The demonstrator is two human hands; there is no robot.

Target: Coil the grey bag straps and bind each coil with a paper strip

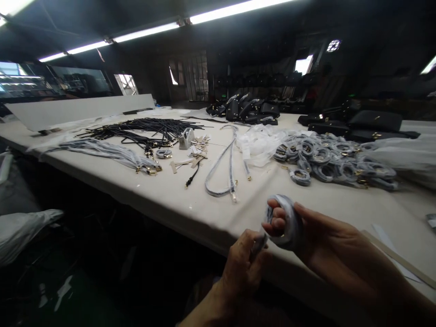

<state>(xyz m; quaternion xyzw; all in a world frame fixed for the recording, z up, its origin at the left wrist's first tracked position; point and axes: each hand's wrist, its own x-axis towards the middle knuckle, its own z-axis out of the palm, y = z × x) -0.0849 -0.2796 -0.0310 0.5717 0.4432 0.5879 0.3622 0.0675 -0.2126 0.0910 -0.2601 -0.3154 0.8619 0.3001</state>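
Note:
Near the table's front edge, my right hand point(316, 240) is closed around a coil of plastic-wrapped grey strap point(289, 222), the loops wound round my fingers. My left hand point(243, 268) sits just below and left of it, pinching the loose tail of the same strap point(257, 245). Another wrapped strap point(221, 170) lies uncoiled on the table ahead of my hands.
A long cloth-covered table point(177, 195) holds a heap of coiled wrapped straps point(327, 159) at right, black straps point(146, 127) and wrapped straps point(102, 152) at left, a tape dispenser point(186, 138), paper tags, and black bags point(248, 111) at the back. The floor is dark on the left.

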